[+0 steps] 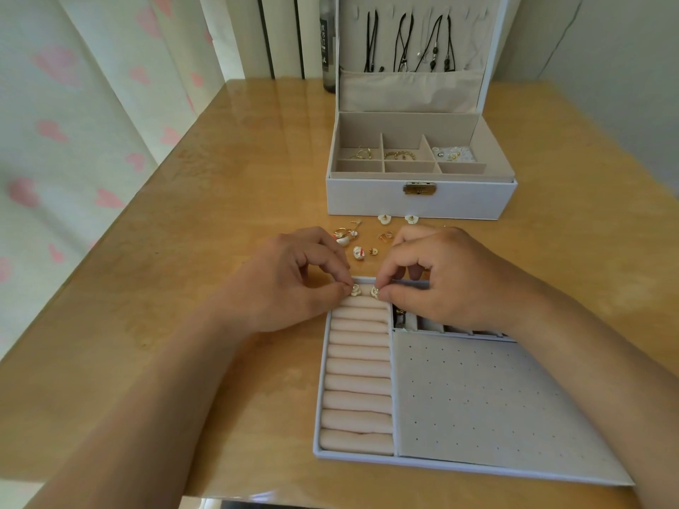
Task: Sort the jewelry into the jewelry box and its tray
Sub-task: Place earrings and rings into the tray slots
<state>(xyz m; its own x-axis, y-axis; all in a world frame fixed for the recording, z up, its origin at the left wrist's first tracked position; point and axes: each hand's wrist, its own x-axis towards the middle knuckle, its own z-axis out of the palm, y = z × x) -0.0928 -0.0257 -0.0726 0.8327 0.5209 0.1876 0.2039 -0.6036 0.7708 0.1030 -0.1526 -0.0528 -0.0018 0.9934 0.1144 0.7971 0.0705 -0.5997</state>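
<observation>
The pale blue tray point(404, 462) lies near the table's front edge, with pink ring rolls point(358, 365) on its left and a perforated grey earring panel point(474, 405) on its right. At the top roll, my left hand point(294, 281) pinches a small cream flower earring point(355, 290). My right hand point(444, 277) pinches a matching earring point(374, 292) right beside it. Loose gold and cream earrings point(347, 238) lie on the table between the tray and the open white jewelry box point(420, 200).
The box's lid stands upright with black cord necklaces point(408, 42) hanging inside; its back compartments hold gold pieces point(400, 155) and small beads point(452, 154). Two flower earrings point(397, 219) lie by the box front. A dark bottle point(328, 45) stands behind the box. A curtain hangs left.
</observation>
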